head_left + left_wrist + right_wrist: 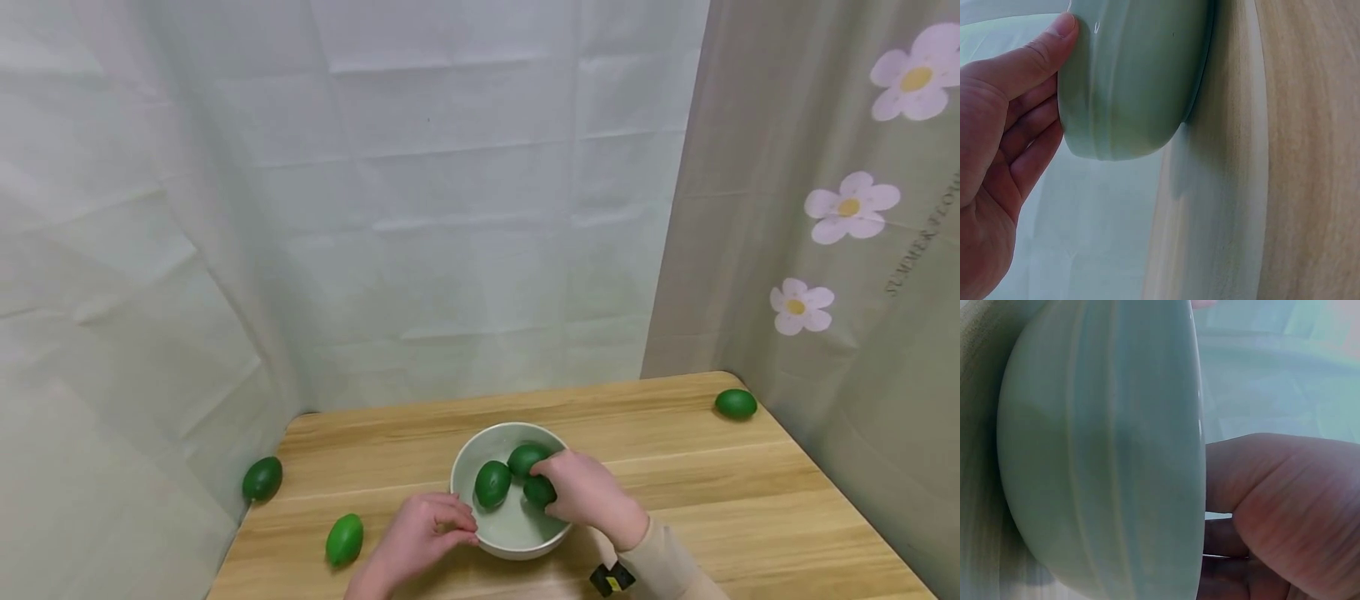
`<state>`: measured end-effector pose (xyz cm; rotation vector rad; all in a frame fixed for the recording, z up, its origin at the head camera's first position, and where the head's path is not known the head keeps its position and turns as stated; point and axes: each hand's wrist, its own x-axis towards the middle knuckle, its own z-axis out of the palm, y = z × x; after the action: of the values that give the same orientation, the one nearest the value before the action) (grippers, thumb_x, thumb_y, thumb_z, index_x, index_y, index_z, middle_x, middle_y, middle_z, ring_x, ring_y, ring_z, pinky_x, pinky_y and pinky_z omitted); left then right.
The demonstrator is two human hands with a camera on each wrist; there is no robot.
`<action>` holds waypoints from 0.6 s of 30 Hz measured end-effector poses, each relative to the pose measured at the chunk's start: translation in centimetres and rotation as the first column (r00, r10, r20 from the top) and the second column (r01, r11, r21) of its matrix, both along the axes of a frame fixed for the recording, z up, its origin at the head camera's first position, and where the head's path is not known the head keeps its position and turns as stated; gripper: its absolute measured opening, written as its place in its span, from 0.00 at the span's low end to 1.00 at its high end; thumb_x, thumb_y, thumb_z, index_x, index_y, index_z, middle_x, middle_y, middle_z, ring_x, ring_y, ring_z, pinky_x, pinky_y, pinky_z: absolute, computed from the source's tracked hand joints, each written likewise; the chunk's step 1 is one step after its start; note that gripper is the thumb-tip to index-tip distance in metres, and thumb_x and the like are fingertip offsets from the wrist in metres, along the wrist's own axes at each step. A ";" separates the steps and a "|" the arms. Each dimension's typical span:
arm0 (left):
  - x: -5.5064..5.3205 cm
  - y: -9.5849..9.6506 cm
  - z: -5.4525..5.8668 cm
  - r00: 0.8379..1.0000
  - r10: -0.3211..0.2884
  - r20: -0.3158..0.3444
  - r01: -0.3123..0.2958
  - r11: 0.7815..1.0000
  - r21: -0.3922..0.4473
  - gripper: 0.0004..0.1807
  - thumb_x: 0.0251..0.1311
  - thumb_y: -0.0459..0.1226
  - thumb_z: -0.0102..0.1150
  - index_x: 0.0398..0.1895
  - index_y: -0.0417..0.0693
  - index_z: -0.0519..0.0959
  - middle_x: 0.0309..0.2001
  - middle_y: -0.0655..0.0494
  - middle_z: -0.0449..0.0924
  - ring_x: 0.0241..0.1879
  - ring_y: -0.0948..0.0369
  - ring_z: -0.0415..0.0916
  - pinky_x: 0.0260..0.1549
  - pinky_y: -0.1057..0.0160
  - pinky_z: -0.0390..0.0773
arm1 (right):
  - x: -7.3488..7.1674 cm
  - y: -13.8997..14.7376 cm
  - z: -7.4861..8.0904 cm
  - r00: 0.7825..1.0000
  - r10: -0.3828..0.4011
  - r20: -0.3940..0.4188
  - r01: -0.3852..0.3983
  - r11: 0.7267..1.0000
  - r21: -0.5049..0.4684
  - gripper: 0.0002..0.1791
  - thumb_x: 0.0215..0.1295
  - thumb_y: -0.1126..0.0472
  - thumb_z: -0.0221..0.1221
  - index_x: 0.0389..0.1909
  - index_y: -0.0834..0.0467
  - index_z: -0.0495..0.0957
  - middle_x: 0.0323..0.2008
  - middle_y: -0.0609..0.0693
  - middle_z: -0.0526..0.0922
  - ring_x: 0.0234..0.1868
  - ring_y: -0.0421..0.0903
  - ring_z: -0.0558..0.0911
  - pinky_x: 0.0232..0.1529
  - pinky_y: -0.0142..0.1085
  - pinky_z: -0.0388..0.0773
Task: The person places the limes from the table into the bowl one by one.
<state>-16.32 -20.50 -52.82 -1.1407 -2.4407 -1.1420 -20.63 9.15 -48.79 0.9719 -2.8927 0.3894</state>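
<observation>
A pale green bowl (504, 537) stands on the wooden table with three dark green oval fruits inside. At its left rim is my left hand (420, 533); the left wrist view shows the thumb on the bowl's rim (1141, 81) and the other fingertips hidden behind it. My right hand (588, 492) reaches over the right rim and grips one dark green fruit (537, 493) inside the bowl. Beside that lie a second fruit (527, 458) and a third fruit (492, 484). In the right wrist view the bowl wall (1104, 450) hides the fingertips of the right hand (1285, 512).
A brighter green fruit (345, 540) lies on the table left of my left hand. Another dark fruit (262, 479) sits at the left edge, and one more fruit (736, 404) at the far right corner. Curtains (465, 208) hang behind and beside the table (750, 500).
</observation>
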 end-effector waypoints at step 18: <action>0.1 0.2 0.4 1.000 0.020 0.014 -0.020 1.000 -0.002 0.04 0.59 0.38 0.79 0.36 0.51 0.93 0.39 0.66 0.90 0.43 0.69 0.87 0.60 0.53 0.86 | 0.1 0.0 0.1 1.000 -0.004 -0.022 0.004 1.000 0.016 0.25 0.41 0.65 0.83 0.45 0.56 0.90 0.39 0.47 0.90 0.37 0.44 0.86 0.35 0.40 0.87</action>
<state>-16.18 -20.29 -52.40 -1.1104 -2.4584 -1.1464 -20.58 9.11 -48.73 0.9664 -2.8817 0.3536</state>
